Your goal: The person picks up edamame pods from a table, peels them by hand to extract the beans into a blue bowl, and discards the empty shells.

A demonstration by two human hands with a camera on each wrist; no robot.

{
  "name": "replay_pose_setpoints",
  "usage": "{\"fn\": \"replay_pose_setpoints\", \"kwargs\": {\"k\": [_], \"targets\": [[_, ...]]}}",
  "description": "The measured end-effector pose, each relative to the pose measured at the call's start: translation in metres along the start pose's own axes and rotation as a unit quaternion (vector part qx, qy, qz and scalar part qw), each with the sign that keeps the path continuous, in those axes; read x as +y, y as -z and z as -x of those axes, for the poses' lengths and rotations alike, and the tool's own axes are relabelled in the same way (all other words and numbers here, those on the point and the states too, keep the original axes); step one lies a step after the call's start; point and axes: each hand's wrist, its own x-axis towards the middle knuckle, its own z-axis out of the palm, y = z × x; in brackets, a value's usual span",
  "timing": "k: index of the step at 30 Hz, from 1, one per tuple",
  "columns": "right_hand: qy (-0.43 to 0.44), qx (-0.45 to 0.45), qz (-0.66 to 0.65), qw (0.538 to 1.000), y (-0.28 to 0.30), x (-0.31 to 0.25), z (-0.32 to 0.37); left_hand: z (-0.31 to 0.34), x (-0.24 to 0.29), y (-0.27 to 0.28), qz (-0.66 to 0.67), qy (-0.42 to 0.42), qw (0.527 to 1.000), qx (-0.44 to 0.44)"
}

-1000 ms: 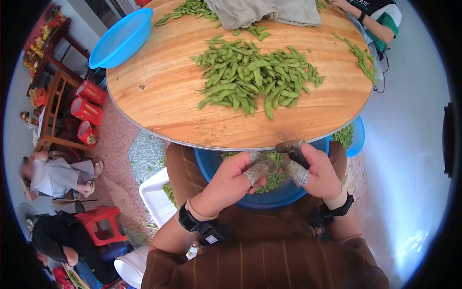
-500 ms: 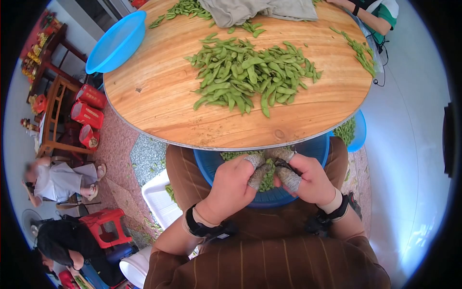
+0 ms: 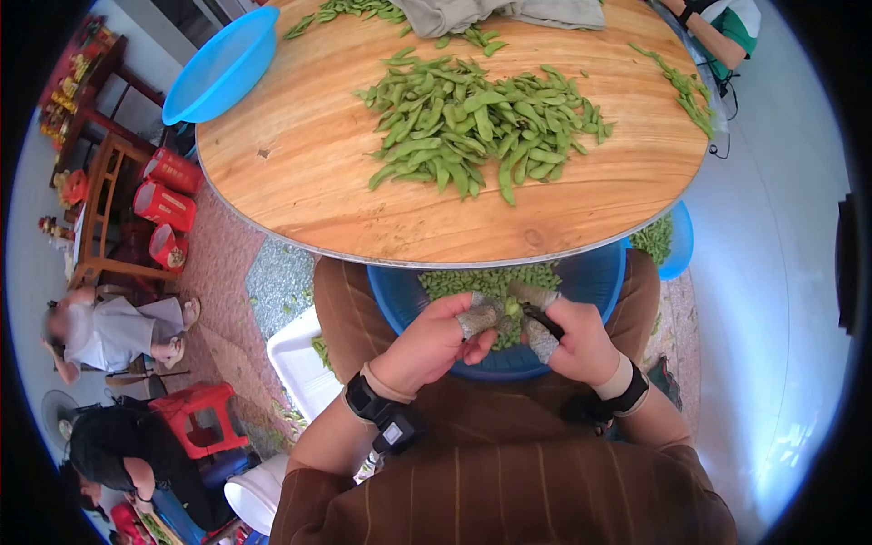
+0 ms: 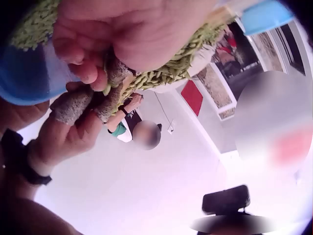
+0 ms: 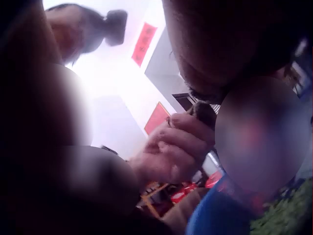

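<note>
My left hand (image 3: 431, 336) and right hand (image 3: 581, 336) meet over a blue basin (image 3: 391, 295) in my lap. Grey wraps cover the thumb and forefinger tips of both. Between the fingertips a green soybean pod (image 3: 513, 313) shows, mostly hidden by them. The left wrist view has the pod (image 4: 106, 87) pinched in the left fingers, with the right hand's wrapped tips touching the same spot. Shelled green beans (image 3: 500, 277) lie in the basin beneath. On the round wooden table (image 3: 300, 213) ahead spreads a heap of whole pods (image 3: 454, 127).
A light-blue bowl (image 3: 222, 68) stands at the table's left edge, and a grey cloth (image 3: 509, 11) lies at the far side. Beside my right knee is another blue basin (image 3: 679, 241) of beans; a white tub (image 3: 304, 368) is at my left. Other people sit around.
My hands stay close together over the basin, fingers shifting about the pod. The right hand has turned slightly, and more shelled beans now show beneath the table edge.
</note>
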Motion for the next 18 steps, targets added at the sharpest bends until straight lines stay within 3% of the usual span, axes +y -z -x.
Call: {"fn": "replay_pose_setpoints", "kwargs": {"k": [1,8,10,12,14,15,16,18], "targets": [[-0.073,0.032,-0.095,0.992,-0.003,0.001,0.001,-0.001,0.001,-0.001,-0.047,-0.009,0.999,0.007],[-0.06,0.022,-0.096,0.993,0.002,0.005,-0.008,-0.004,0.001,-0.004,-0.164,-0.016,0.986,0.022],[-0.129,-0.015,-0.249,0.96,0.003,0.004,-0.01,-0.004,0.001,-0.002,-0.134,-0.001,0.991,0.012],[-0.175,-0.055,-0.262,0.947,0.007,0.001,-0.013,-0.003,0.003,0.0,-0.103,0.015,0.995,0.002],[-0.22,-0.094,-0.273,0.932,0.006,0.002,-0.014,-0.002,0.007,0.0,-0.172,0.023,0.985,-0.015],[-0.098,-0.062,-0.172,0.978,0.002,0.006,-0.015,-0.003,0.009,0.001,-0.171,0.023,0.985,-0.015],[0.027,-0.029,-0.065,0.997,-0.002,0.009,-0.015,-0.003,0.009,0.003,-0.184,0.034,0.982,-0.018],[0.064,-0.029,-0.01,0.997,-0.005,0.013,-0.015,-0.005,0.008,0.006,-0.196,0.044,0.979,-0.021]]}}
